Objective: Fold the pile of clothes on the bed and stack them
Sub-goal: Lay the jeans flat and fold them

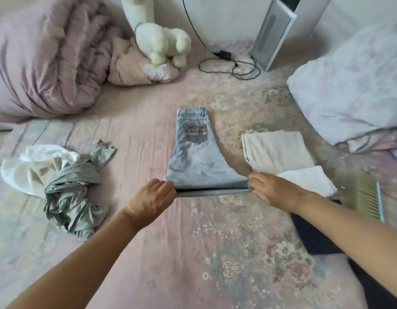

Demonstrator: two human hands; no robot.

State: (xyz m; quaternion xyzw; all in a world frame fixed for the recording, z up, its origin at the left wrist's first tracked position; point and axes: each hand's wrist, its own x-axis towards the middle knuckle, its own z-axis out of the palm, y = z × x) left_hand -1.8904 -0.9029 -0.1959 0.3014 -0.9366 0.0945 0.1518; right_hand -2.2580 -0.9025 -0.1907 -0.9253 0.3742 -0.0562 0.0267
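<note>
Light blue jeans (pixel 196 157) lie folded lengthwise in the middle of the bed, waistband away from me, a back pocket showing. My left hand (pixel 152 200) grips the near left corner of the folded edge. My right hand (pixel 274 190) grips the near right corner. A crumpled pile (pixel 59 175) of white, beige and grey-green clothes lies to the left. On the right sit a folded beige garment (pixel 277 150) and a folded white one (pixel 309 178), side by side. A dark navy garment (pixel 313 233) lies under my right forearm.
A rolled pink duvet (pixel 44 63) and a white plush toy (pixel 157 39) fill the back left. A black charger cable (pixel 233 65) and a grey appliance (pixel 275 34) are at the back. A pale pillow (pixel 353 85) lies right, with a brush (pixel 369 197) near the edge.
</note>
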